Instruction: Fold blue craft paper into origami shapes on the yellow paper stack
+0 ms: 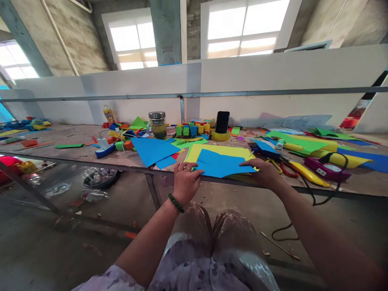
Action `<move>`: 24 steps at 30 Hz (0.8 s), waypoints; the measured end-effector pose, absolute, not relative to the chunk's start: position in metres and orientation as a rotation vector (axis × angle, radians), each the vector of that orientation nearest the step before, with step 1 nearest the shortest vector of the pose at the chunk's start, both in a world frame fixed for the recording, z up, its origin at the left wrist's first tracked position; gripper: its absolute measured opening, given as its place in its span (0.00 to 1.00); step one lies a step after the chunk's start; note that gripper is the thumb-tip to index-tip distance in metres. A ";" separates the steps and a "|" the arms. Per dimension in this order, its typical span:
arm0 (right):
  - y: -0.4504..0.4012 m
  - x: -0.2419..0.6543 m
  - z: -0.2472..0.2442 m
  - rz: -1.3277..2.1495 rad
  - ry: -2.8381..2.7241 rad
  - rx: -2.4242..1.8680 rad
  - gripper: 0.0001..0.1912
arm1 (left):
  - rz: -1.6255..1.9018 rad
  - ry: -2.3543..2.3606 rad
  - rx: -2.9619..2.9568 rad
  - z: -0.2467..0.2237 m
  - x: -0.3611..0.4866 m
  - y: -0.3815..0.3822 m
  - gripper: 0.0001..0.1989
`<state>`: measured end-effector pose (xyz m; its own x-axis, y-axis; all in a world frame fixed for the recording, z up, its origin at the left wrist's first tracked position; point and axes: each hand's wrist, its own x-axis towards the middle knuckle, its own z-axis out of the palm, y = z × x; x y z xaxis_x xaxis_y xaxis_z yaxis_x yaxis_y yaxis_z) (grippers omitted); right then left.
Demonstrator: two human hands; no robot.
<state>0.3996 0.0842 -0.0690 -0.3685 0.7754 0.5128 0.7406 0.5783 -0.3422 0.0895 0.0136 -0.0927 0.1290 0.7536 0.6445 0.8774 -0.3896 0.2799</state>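
A creased sheet of blue foam or paper (pixel 222 163) lies over a yellow sheet (pixel 209 149) at the table's front edge. My left hand (pixel 186 182), with a ring and a dark beaded bracelet, pinches its left corner between thumb and fingers. At the right corner, my right hand (pixel 263 171) grips the same blue sheet, thumb near its edge. More blue sheets (pixel 154 149) lie to the left of my left hand. Scissors with red handles (pixel 287 167) and a yellow cutter-like tool (pixel 309 173) rest just right of my right hand.
Behind stand a lidded glass jar (pixel 157 125), small coloured blocks (pixel 194 128) and a phone (pixel 222 121) propped on a yellow tape roll (pixel 220 136). A purple box with a black cord (pixel 327 167) sits at the right, the cord hanging off the edge. A power strip (pixel 105 151) lies left.
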 end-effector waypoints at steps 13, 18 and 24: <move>0.130 0.388 -0.044 0.663 -2.091 -1.315 0.27 | -1.141 -2.101 -2.269 -0.084 0.069 0.055 0.15; 0.137 0.384 -0.051 0.718 -1.988 -1.358 0.32 | -1.112 -2.225 -2.144 -0.082 0.071 0.062 0.13; 0.132 0.383 -0.048 0.927 -1.959 -1.307 0.27 | -1.137 -2.179 -2.172 -0.079 0.075 0.056 0.08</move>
<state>0.3827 0.1315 -0.0479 -0.3341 0.9373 0.0994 0.5172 0.2705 -0.8120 0.0748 0.0564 -0.0788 -0.1180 0.9235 0.3651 0.8278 -0.1116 0.5498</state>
